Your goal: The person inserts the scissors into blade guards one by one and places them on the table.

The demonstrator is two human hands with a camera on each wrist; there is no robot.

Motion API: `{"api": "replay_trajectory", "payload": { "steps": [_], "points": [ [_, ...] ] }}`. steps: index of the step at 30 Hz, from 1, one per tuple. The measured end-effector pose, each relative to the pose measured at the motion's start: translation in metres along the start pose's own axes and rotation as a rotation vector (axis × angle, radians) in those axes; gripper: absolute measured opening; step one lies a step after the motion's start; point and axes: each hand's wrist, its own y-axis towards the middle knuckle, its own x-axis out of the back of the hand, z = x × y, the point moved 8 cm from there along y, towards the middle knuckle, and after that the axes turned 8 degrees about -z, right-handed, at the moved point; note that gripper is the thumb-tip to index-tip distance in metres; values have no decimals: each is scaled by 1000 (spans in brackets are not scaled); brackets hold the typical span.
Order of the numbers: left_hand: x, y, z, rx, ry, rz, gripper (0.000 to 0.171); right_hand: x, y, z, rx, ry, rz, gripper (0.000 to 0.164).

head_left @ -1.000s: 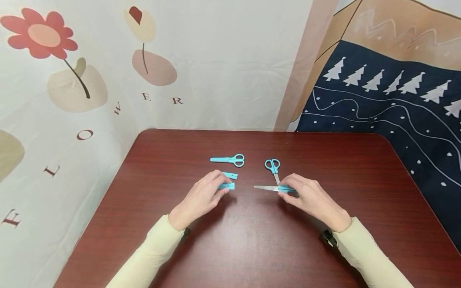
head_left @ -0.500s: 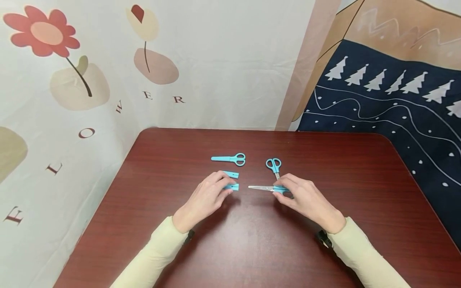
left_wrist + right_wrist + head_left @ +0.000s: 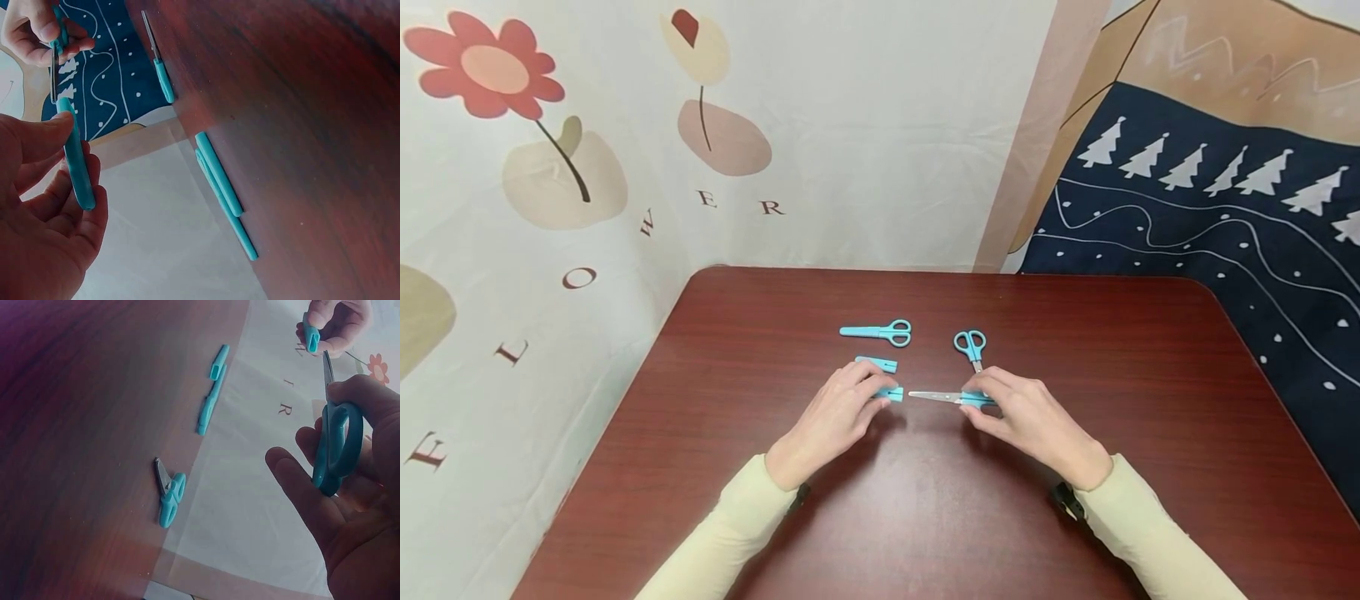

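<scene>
My left hand (image 3: 831,417) pinches a turquoise scissors sheath (image 3: 77,162) between thumb and fingers, its open end facing right. Opposite it, my right hand (image 3: 1032,417) holds a pair of scissors (image 3: 337,440) by the turquoise handles, thumb on top. The closed metal blades (image 3: 934,396) point left at the sheath's mouth, with a small gap between tip and sheath. Both things are held above the table, as the wrist views show. In the head view, fingers hide part of the sheath and of the handles.
On the brown table (image 3: 760,317) lie a sheathed pair of scissors (image 3: 876,332), a loose sheath (image 3: 880,364) just behind my left hand, and bare-bladed scissors (image 3: 970,343) behind my right hand. Printed cloths (image 3: 865,133) hang behind the table's far edge.
My right hand has moved left with the scissors, and my left hand slightly right with the sheath. The gap between blade tip and sheath has shrunk.
</scene>
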Motion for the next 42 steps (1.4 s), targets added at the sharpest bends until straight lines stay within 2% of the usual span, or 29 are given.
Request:
{"api": "replay_trajectory", "payload": {
  "steps": [6,16,29,42],
  "points": [
    [-2,-1,-3,-24,-10,-29,22,-1,-1,2,3,3,-1,26],
    [-7,-1,-6,1,10,17,19,-4,-2,4,13,-18,4,23],
    [-7,1,-12,-34,-16,-13,19,-6,3,10,46,-5,9,23],
    [-8,1,-13,-22,-32,-9,16,-8,4,13,70,-3,-3,23]
  ]
}}
